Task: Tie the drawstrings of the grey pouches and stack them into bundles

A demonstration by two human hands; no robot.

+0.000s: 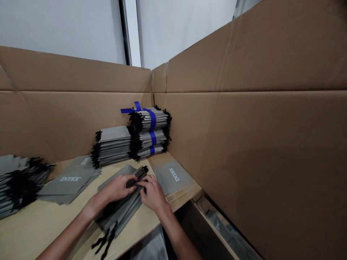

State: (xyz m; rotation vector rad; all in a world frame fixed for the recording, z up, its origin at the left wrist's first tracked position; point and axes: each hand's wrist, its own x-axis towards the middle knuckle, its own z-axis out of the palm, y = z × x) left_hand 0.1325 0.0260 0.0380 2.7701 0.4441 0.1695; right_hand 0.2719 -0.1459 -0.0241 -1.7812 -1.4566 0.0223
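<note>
A loose stack of grey drawstring bags lies slanted across the table, with black cords hanging off its near end. My left hand curls over the stack's upper edge, its fingers closed on the bags. Close beside it, my right hand pinches the bags' edges with thumb and forefinger near the far black cord ends. The two hands' fingertips almost meet. How many bags each hand grips is hidden.
Bundles tied with blue ribbon stand in the corner beside an untied stack. Flat INTEX bags and corded bags lie left; another INTEX bag lies right. Cardboard walls enclose the table. An opening lies below right.
</note>
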